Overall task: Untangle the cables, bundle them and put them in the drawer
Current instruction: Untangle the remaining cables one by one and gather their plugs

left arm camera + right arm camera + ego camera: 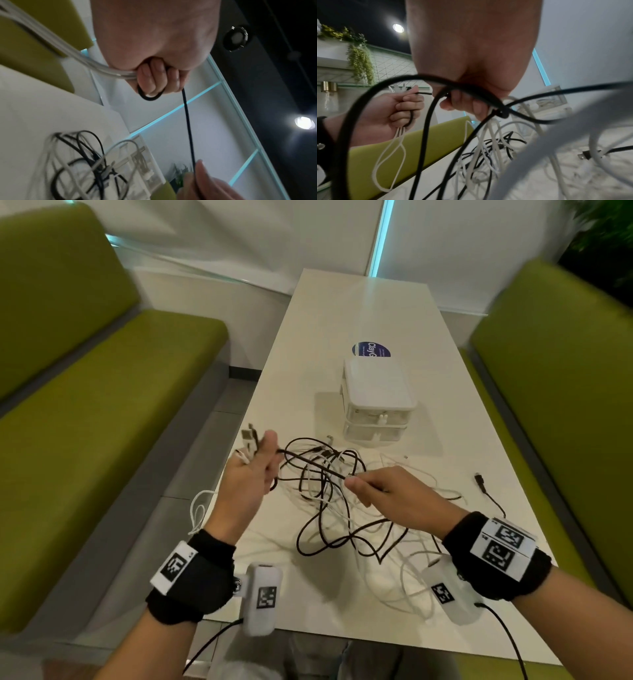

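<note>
A tangle of black and white cables [329, 501] lies on the white table [376, 313]. My left hand [253, 470] is raised at the table's left edge and grips several cable ends, white plugs [249, 440] sticking up and white loops [392, 155] hanging below. A taut black cable [308, 463] [188, 128] runs from it to my right hand [373, 484], which pinches that cable above the heap. In the right wrist view my right hand [464, 104] curls round the black cable [426, 135]. A small white drawer unit [376, 395], drawers closed, stands behind the heap.
Green bench seats [102, 392] flank the table on the left and the right [555, 378]. A blue round sticker [370, 350] lies behind the drawer unit. One black plug end [479, 479] lies apart at the right of the table.
</note>
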`<state>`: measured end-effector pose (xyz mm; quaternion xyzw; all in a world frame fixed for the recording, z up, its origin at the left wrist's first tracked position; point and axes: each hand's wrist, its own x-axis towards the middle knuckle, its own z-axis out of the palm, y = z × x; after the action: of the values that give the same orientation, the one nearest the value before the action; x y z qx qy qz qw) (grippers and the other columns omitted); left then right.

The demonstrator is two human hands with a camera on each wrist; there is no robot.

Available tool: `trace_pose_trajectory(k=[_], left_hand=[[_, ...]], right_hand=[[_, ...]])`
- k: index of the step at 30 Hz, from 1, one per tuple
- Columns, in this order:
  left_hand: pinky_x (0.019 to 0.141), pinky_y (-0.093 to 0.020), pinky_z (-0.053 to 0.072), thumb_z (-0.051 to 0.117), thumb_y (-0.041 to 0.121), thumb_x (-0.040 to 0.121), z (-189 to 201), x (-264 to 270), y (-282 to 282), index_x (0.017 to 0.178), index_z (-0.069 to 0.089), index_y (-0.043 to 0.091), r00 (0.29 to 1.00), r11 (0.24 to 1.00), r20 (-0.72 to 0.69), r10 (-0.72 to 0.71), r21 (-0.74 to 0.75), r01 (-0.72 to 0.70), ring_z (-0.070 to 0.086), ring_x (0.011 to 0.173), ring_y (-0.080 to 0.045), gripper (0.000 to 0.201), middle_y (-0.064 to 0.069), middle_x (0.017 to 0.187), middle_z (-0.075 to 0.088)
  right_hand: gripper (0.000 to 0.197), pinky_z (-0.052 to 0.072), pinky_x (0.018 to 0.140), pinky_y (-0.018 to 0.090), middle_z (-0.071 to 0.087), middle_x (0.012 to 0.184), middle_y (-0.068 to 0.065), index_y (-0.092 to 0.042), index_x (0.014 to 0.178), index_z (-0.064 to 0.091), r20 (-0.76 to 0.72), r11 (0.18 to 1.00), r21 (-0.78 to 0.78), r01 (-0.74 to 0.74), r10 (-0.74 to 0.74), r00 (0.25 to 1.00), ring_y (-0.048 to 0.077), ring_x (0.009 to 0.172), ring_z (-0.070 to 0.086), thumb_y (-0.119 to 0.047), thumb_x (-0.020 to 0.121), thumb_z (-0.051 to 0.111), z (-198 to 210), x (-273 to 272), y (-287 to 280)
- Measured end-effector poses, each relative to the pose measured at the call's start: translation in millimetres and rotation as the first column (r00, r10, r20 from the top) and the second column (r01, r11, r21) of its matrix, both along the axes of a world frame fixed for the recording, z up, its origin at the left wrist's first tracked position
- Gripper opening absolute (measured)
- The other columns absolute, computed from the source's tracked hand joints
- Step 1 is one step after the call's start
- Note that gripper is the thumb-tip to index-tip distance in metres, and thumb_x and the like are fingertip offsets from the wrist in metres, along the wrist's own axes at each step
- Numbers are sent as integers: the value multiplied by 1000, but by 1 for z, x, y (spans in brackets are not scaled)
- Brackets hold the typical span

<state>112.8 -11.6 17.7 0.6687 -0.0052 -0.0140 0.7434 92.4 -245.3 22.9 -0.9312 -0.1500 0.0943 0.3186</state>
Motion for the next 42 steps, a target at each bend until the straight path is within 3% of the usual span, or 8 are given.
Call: trace_pose_trajectory(k=[4,16,21,29,34,37,39,42], left_hand=[[42,-20,12,47,44,96,7,0,-2,62,42,22,999,972,-9,40,-230,-41,17,47,-5,41,5,59,30],[40,-19,12,36,47,101,39,2,10,57,44,22,993,786,-32,116,-608,-111,16,40,-4,52,10,50,28],[38,-20,14,36,47,102,48,12,28,59,45,23,988,772,3,156,-625,-120,17,40,-6,50,11,51,29],[38,-16,28,38,40,104,-6,29,31,91,65,15,951,951,-23,307,-39,-308,45,42,-3,39,7,79,67],[65,-25,56,37,54,96,-3,15,4,129,49,24,975,958,97,202,186,-217,72,91,-13,46,12,130,56],[82,-39,57,37,59,95,3,12,-3,126,46,40,957,923,249,151,312,-226,69,100,-16,38,10,131,52],[89,-51,53,38,50,100,6,14,-3,101,47,57,938,884,323,124,394,-252,67,104,-24,12,0,139,48],[87,-53,53,40,25,104,-1,18,0,101,54,48,948,842,302,103,480,-244,68,97,-27,27,-4,140,45]], right_hand=[[48,31,52,18,45,53,-12,-16,65,49,-7,999,-24,-44,44,999,4,49,40,-49,100,43,8,9,4],[48,34,56,31,45,56,-5,-19,62,41,92,984,-176,-8,24,995,14,54,42,-48,100,44,12,24,3],[38,52,74,43,68,80,-6,-24,80,65,90,987,-161,-18,33,995,15,77,63,-52,93,43,4,25,-7],[27,54,73,29,71,74,-9,-21,78,73,20,992,-105,70,-68,997,5,73,65,-42,92,63,0,20,-18],[30,46,67,22,69,73,-14,-24,80,73,24,992,-86,96,-94,995,1,70,63,-38,98,54,-2,12,-5],[31,53,71,32,72,75,-4,-20,81,75,-107,995,21,102,-99,989,14,69,66,-32,99,53,0,10,-8],[29,52,76,41,75,80,2,-15,87,76,-241,975,176,132,-87,967,23,70,64,-25,99,52,8,9,-12],[31,41,70,36,76,87,12,-7,95,77,-322,932,322,164,-55,945,22,69,57,-17,98,47,22,4,-18]])
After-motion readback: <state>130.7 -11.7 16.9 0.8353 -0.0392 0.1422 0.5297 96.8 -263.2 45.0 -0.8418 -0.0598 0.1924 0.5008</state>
